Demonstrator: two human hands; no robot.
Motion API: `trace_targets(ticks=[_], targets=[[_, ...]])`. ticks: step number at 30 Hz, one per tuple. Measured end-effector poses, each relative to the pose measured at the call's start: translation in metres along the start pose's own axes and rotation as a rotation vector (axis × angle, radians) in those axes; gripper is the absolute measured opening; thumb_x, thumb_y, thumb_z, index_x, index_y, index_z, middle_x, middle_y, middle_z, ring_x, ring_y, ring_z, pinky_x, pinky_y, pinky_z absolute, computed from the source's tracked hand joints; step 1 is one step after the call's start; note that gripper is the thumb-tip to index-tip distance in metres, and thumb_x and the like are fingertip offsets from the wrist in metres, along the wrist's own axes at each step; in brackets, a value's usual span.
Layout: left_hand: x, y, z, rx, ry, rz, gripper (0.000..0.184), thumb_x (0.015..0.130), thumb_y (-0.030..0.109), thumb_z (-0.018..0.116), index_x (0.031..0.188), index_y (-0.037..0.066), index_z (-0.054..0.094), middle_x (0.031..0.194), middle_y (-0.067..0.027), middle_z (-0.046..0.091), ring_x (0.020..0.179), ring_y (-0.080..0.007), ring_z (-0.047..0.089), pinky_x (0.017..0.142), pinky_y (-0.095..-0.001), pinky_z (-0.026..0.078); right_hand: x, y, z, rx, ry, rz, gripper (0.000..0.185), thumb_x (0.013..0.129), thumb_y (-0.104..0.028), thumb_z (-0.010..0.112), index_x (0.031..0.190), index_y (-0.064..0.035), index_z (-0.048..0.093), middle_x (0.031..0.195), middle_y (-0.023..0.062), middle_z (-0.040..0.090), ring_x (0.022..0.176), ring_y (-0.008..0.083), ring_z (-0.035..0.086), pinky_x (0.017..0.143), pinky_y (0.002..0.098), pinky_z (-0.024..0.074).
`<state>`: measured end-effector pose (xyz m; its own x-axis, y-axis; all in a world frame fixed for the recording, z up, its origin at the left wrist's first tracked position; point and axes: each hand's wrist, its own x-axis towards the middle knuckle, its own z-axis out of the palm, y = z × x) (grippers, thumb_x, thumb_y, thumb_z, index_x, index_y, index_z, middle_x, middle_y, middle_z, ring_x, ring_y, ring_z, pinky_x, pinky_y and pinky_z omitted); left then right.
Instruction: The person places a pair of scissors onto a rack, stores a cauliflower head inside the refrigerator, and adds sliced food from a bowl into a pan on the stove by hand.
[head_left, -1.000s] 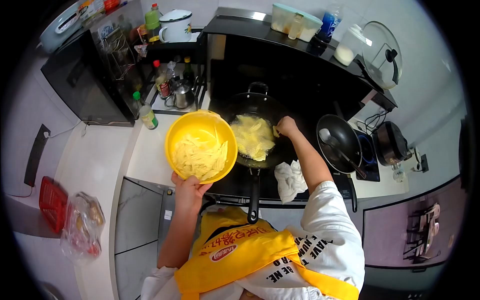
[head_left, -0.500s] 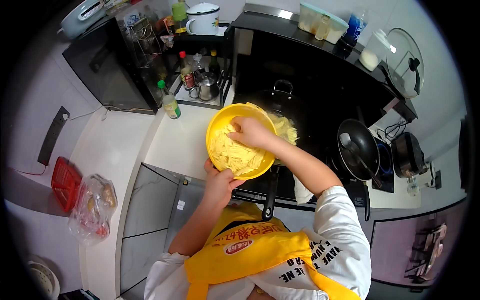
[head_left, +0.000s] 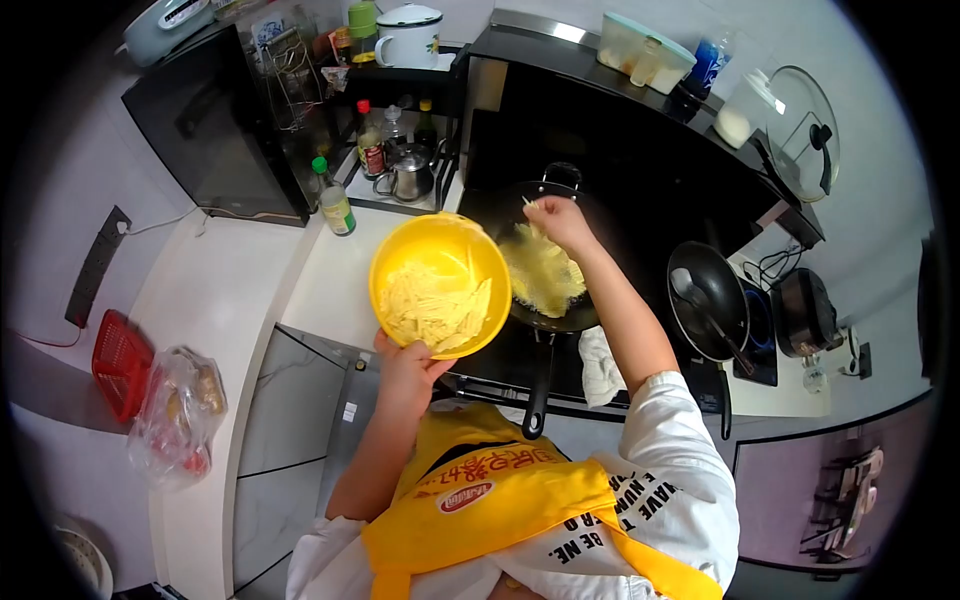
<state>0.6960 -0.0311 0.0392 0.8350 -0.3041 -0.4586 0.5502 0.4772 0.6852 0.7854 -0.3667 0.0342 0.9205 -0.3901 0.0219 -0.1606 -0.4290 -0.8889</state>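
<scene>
My left hand point(head_left: 408, 375) grips the lower rim of a yellow bowl point(head_left: 385, 245), which is tilted towards me. Inside lie pale yellow strips point(head_left: 435, 308) that look like cut potato. Over the black wok point(head_left: 592, 215) on the stove, my right hand point(head_left: 560, 222) pinches a few strips, their ends poking out past the fingertips. Below it, more strips point(head_left: 545, 280) lie in bubbling oil in the wok. The wok's long black handle point(head_left: 538, 395) points towards me.
A second black pan point(head_left: 712, 300) with a spatula in it stands to the right. A white cloth point(head_left: 598, 365) hangs at the stove front. Left of the stove are a green-capped bottle point(head_left: 335, 200), a red basket point(head_left: 122, 365) and a plastic bag point(head_left: 182, 415).
My right hand has left the bowl and moved right, over the wok, carrying strips. The bowl has shifted left in my left hand, uncovering more of the wok.
</scene>
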Motion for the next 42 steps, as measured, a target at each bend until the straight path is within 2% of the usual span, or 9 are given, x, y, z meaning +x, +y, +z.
trace_targets(ticks=[8,13,19,21,27,29,32,37,42], targets=[[-0.008,0.010,-0.011,-0.004,0.041,0.030,0.079,0.076,-0.009,0.043,0.144,0.016,0.010,0.138,-0.0199,0.038,0.118,-0.0386,0.055,0.092,-0.0544,0.051,0.010,0.038,0.006,0.053,0.013,0.121,0.011,0.088,-0.013,0.067,0.088,-0.0023,0.067,0.067,0.0020,0.062,0.056,0.0101,0.054,0.051,0.0253,0.0446],[-0.002,0.002,-0.019,0.019,0.014,0.038,0.078,0.077,-0.010,0.045,0.142,0.016,0.009,0.137,-0.0192,0.037,0.117,-0.0364,0.055,0.087,-0.0530,0.054,-0.051,-0.070,0.043,0.194,-0.219,-0.318,0.014,0.087,-0.011,0.067,0.096,-0.0012,0.067,0.074,0.0022,0.064,0.069,0.0082,0.059,0.061,0.0236,0.0479],[-0.008,-0.003,-0.005,0.118,-0.097,-0.030,0.079,0.075,-0.008,0.045,0.142,0.016,0.012,0.135,-0.0171,0.040,0.111,-0.0335,0.059,0.081,-0.0466,0.059,-0.103,-0.101,0.105,-0.428,-0.531,-1.016,0.036,0.075,-0.015,0.073,0.110,-0.0073,0.065,0.107,0.0122,0.064,0.102,0.0343,0.059,0.090,0.0410,0.0481],[-0.009,-0.003,-0.006,0.116,-0.119,-0.031,0.077,0.075,-0.008,0.045,0.141,0.016,0.014,0.133,-0.0172,0.042,0.109,-0.0331,0.060,0.078,-0.0453,0.060,-0.099,-0.092,0.115,-0.530,-0.513,-1.023,0.036,0.076,-0.017,0.072,0.111,-0.0087,0.065,0.105,0.0116,0.065,0.101,0.0325,0.060,0.088,0.0413,0.0485],[-0.012,-0.003,-0.006,0.112,-0.149,-0.095,0.072,0.076,-0.007,0.046,0.139,0.015,0.018,0.134,-0.0171,0.042,0.110,-0.0319,0.060,0.078,-0.0458,0.060,-0.076,-0.086,0.095,-0.447,-0.638,-0.548,0.023,0.086,-0.019,0.065,0.106,-0.0069,0.066,0.092,0.0140,0.066,0.088,0.0312,0.063,0.079,0.0379,0.0502],[-0.009,-0.003,-0.007,0.084,-0.176,-0.098,0.077,0.078,-0.007,0.046,0.141,0.017,0.008,0.133,-0.0190,0.043,0.109,-0.0337,0.061,0.076,-0.0426,0.060,-0.069,-0.086,0.089,-0.414,-0.608,-0.567,0.021,0.091,-0.020,0.064,0.106,-0.0054,0.065,0.087,0.0124,0.068,0.080,0.0240,0.065,0.072,0.0328,0.0509],[-0.007,0.000,-0.003,0.083,-0.150,-0.124,0.077,0.077,-0.007,0.047,0.141,0.017,0.009,0.134,-0.0188,0.042,0.111,-0.0352,0.060,0.078,-0.0456,0.059,-0.064,-0.098,0.080,0.123,-0.621,-0.132,0.018,0.091,-0.017,0.066,0.101,-0.0017,0.063,0.082,0.0031,0.066,0.060,0.0070,0.059,0.056,0.0225,0.0488],[-0.007,0.003,-0.002,0.077,-0.096,-0.117,0.074,0.076,-0.007,0.046,0.142,0.014,0.020,0.136,-0.0169,0.044,0.115,-0.0377,0.056,0.089,-0.0530,0.051,-0.033,-0.108,0.042,0.444,-0.400,0.115,0.017,0.092,-0.017,0.065,0.102,-0.0043,0.060,0.090,0.0052,0.068,0.073,0.0110,0.063,0.064,0.0223,0.0514],[-0.009,0.006,-0.018,0.001,-0.009,-0.049,0.078,0.077,-0.007,0.047,0.144,0.015,0.013,0.137,-0.0188,0.042,0.118,-0.0389,0.055,0.091,-0.0536,0.051,0.020,-0.030,0.013,0.083,-0.088,0.195,0.025,0.088,-0.023,0.070,0.098,-0.0008,0.063,0.073,0.0063,0.064,0.057,0.0129,0.060,0.052,0.0254,0.0514]])
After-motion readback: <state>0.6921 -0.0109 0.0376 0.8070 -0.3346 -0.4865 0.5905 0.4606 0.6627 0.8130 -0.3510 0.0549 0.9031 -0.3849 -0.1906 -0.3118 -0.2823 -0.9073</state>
